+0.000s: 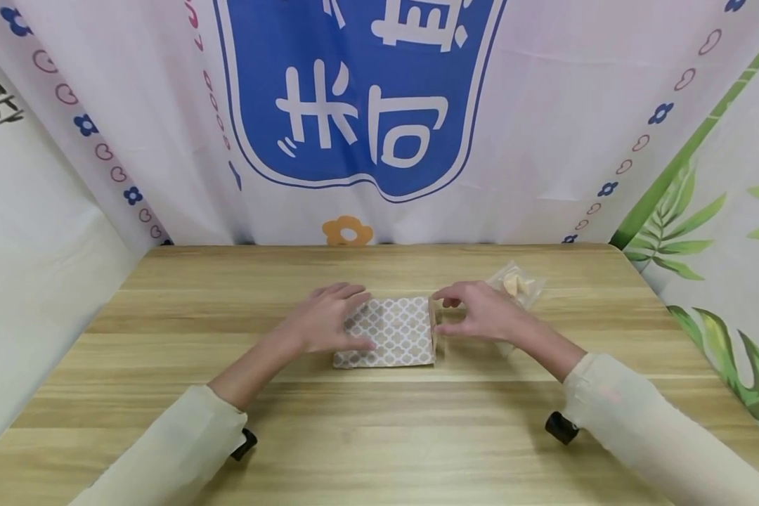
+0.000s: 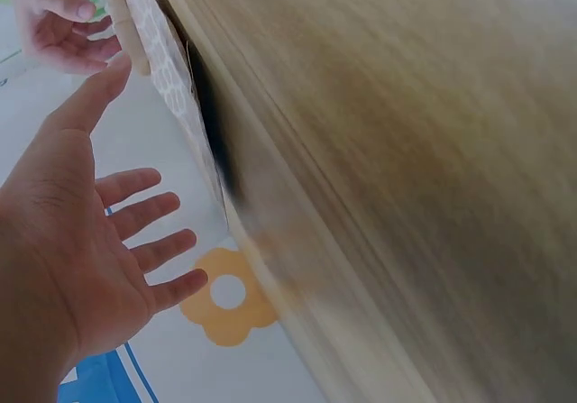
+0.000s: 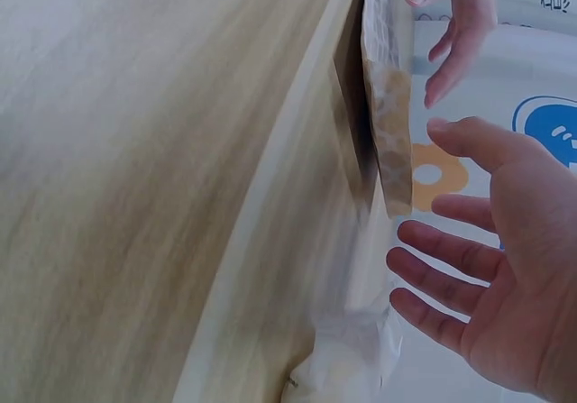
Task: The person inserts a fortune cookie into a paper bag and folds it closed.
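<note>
A flat paper bag (image 1: 397, 336) with a beige and white lattice print lies in the middle of the wooden table (image 1: 379, 436). My left hand (image 1: 329, 318) is over its left end, fingers straight and spread (image 2: 135, 227), holding nothing. My right hand (image 1: 477, 313) is at the bag's right end, where the bag's mouth stands slightly raised. Its fingers are relaxed and apart in the right wrist view (image 3: 451, 259), thumb close to the bag (image 3: 389, 123). A clear plastic packet (image 1: 517, 284) with a pale pastry lies just behind the right hand.
Printed cloth (image 1: 367, 119) hangs along the back and both sides of the table. A leafy green print (image 1: 721, 232) covers the right side. The packet's crumpled plastic (image 3: 352, 358) lies under my right palm. Bare tabletop stretches in front of the bag.
</note>
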A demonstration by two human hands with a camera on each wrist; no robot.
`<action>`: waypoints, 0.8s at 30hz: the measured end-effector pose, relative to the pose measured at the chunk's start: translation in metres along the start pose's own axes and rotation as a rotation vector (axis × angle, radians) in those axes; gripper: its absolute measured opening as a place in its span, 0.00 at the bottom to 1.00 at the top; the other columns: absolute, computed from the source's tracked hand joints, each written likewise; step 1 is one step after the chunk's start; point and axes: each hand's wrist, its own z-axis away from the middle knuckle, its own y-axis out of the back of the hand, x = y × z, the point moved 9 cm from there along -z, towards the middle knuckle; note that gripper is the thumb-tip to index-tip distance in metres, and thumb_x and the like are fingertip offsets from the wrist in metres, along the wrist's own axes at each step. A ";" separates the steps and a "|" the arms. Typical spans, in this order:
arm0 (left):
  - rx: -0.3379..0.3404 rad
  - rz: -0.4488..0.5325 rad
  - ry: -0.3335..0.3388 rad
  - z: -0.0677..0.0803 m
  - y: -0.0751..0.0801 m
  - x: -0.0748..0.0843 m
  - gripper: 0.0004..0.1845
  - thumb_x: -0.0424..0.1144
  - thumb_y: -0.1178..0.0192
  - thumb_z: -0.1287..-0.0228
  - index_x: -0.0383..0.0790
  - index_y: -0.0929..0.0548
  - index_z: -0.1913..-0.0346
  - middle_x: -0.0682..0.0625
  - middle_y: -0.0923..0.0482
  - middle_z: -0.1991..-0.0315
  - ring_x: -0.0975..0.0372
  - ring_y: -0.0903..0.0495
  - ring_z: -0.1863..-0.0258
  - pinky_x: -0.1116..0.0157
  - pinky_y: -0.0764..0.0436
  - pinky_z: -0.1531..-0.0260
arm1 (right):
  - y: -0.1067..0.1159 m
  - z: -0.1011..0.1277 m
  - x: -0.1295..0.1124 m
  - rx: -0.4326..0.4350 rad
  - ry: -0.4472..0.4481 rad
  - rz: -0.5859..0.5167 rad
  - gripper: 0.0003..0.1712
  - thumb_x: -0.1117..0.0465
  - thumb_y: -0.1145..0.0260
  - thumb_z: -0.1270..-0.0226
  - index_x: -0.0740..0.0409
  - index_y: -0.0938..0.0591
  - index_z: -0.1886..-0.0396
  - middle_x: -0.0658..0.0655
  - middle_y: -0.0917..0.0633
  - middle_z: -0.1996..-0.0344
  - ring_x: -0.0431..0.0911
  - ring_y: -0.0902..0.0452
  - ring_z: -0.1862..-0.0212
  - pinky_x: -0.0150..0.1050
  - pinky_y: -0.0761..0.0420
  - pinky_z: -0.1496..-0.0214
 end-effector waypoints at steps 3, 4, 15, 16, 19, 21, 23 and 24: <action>-0.005 0.006 -0.015 -0.001 -0.002 0.002 0.50 0.68 0.31 0.41 0.34 0.28 0.26 0.37 0.32 0.25 0.41 0.34 0.26 0.37 0.35 0.29 | -0.003 -0.002 -0.001 -0.009 0.000 -0.016 0.31 0.51 0.21 0.39 0.66 0.15 0.42 0.59 0.11 0.57 0.51 0.16 0.54 0.48 0.14 0.49; -0.005 0.007 -0.019 -0.001 -0.002 0.003 0.50 0.67 0.31 0.41 0.34 0.28 0.26 0.37 0.32 0.25 0.42 0.34 0.26 0.37 0.35 0.28 | -0.004 -0.002 -0.001 -0.011 0.003 -0.023 0.31 0.52 0.21 0.39 0.66 0.15 0.42 0.59 0.11 0.58 0.51 0.16 0.54 0.47 0.14 0.49; -0.029 0.035 -0.055 -0.006 -0.006 0.013 0.49 0.66 0.29 0.43 0.38 0.27 0.26 0.38 0.32 0.25 0.43 0.34 0.26 0.37 0.34 0.29 | -0.011 -0.007 -0.005 -0.039 0.009 -0.025 0.27 0.54 0.22 0.37 0.66 0.14 0.44 0.54 0.13 0.63 0.46 0.18 0.58 0.42 0.16 0.53; -0.029 0.040 -0.058 -0.007 -0.006 0.014 0.49 0.66 0.28 0.43 0.38 0.27 0.26 0.38 0.32 0.25 0.43 0.34 0.26 0.37 0.34 0.29 | -0.011 -0.007 -0.004 -0.042 0.002 -0.025 0.27 0.54 0.22 0.37 0.66 0.14 0.44 0.54 0.13 0.63 0.46 0.18 0.58 0.42 0.15 0.53; -0.040 0.051 -0.065 -0.009 -0.008 0.017 0.49 0.65 0.27 0.45 0.39 0.27 0.26 0.39 0.32 0.25 0.43 0.34 0.26 0.37 0.34 0.29 | -0.012 -0.007 -0.003 -0.050 -0.015 -0.039 0.28 0.54 0.22 0.37 0.67 0.14 0.44 0.54 0.12 0.62 0.46 0.18 0.57 0.42 0.15 0.51; -0.054 0.056 -0.065 -0.010 -0.010 0.018 0.50 0.65 0.27 0.45 0.39 0.28 0.25 0.39 0.33 0.25 0.44 0.34 0.25 0.38 0.35 0.28 | -0.013 -0.007 -0.002 -0.058 -0.016 -0.052 0.28 0.55 0.21 0.37 0.69 0.14 0.44 0.55 0.12 0.61 0.46 0.17 0.58 0.42 0.15 0.52; -0.071 0.051 -0.064 -0.011 -0.012 0.018 0.51 0.65 0.27 0.45 0.39 0.29 0.25 0.39 0.33 0.24 0.44 0.35 0.25 0.39 0.34 0.28 | -0.014 -0.007 -0.002 -0.064 -0.018 -0.069 0.28 0.55 0.21 0.38 0.70 0.14 0.45 0.56 0.11 0.61 0.46 0.17 0.58 0.41 0.14 0.52; -0.076 0.048 -0.065 -0.011 -0.013 0.019 0.51 0.65 0.26 0.45 0.39 0.29 0.24 0.39 0.33 0.24 0.44 0.35 0.25 0.39 0.34 0.28 | -0.015 -0.007 -0.002 -0.068 -0.017 -0.077 0.27 0.56 0.20 0.38 0.70 0.14 0.46 0.56 0.11 0.61 0.45 0.17 0.58 0.41 0.14 0.52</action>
